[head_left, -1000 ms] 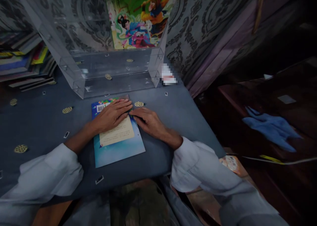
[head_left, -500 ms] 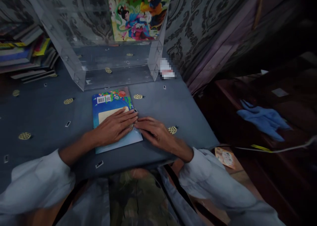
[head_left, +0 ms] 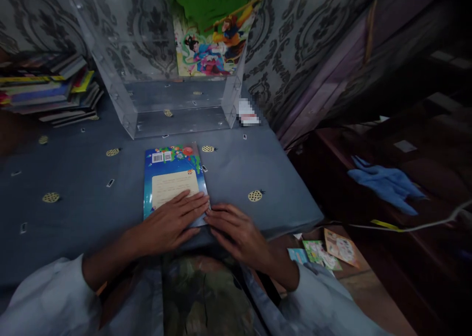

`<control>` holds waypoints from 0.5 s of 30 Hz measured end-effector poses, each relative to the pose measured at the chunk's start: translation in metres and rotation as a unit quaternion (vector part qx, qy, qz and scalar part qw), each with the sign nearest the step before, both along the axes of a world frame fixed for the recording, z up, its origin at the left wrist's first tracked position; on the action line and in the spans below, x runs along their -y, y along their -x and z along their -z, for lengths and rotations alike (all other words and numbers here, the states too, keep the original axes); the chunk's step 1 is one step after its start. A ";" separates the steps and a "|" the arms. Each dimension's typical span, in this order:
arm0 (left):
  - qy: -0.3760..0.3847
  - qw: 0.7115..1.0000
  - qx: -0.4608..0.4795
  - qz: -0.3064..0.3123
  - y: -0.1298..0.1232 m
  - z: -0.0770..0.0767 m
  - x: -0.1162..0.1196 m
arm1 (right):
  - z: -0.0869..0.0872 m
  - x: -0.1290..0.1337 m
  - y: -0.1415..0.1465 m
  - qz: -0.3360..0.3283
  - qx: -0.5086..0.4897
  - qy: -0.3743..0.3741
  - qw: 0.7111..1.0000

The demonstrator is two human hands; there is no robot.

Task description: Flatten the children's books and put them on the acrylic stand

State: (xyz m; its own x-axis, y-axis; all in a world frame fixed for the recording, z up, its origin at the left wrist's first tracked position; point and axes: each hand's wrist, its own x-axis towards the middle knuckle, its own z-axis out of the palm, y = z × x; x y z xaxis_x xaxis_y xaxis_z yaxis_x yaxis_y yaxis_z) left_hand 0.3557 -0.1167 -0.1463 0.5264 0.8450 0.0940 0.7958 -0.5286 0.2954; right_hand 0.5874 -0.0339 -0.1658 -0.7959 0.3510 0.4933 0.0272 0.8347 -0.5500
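In front of the clear rack [head_left: 231, 98], the book [head_left: 173, 179] is lying on the bench [head_left: 230, 171]. Your left hand [head_left: 173, 223] is resting flat on it, grip released; your right hand [head_left: 238, 235] is touching its edge, its grip impossible to tell.

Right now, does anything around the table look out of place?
The book stack at left is uneven, with jutting edges. Booklets lie strewn below the table at right, and a blue cloth lies crumpled. What shows of the blue book under the left hand looks undamaged.
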 end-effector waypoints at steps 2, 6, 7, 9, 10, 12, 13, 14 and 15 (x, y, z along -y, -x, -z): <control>0.008 1.000 0.001 0.002 -0.005 -0.002 0.010 | -0.001 0.010 -0.006 -0.001 0.012 -0.016 1.000; 0.020 1.000 -0.007 0.003 -0.017 -0.001 0.030 | -0.003 0.029 -0.019 -0.001 0.055 -0.046 0.997; 0.021 1.000 -0.018 0.004 -0.020 0.001 0.035 | -0.003 0.033 -0.021 0.001 0.059 -0.051 0.997; 0.007 0.998 -0.054 0.005 -0.026 0.006 0.042 | -0.003 0.039 -0.025 0.006 0.059 -0.057 0.997; -0.009 0.997 -0.075 0.002 -0.029 0.010 0.045 | -0.003 0.041 -0.026 0.007 0.057 -0.060 0.997; -0.061 0.991 -0.117 -0.012 -0.034 0.017 0.050 | -0.003 0.043 -0.027 0.010 0.054 -0.064 0.996; -0.090 0.986 -0.135 -0.021 -0.036 0.021 0.052 | -0.002 0.042 -0.027 0.009 0.056 -0.064 0.996; -0.118 0.981 -0.150 -0.032 -0.039 0.023 0.053 | -0.002 0.040 -0.027 0.010 0.062 -0.064 0.996; -0.142 0.976 -0.160 -0.041 -0.041 0.025 0.055 | -0.002 0.037 -0.026 0.010 0.067 -0.064 0.996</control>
State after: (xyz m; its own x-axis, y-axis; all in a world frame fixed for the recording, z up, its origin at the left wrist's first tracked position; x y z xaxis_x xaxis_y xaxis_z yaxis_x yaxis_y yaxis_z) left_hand 0.3967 -0.1718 -0.1711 0.4989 0.8496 0.1712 0.8663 -0.4837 -0.1246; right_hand 0.6133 -0.0708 -0.1635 -0.8508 0.3088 0.4253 0.1100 0.8959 -0.4305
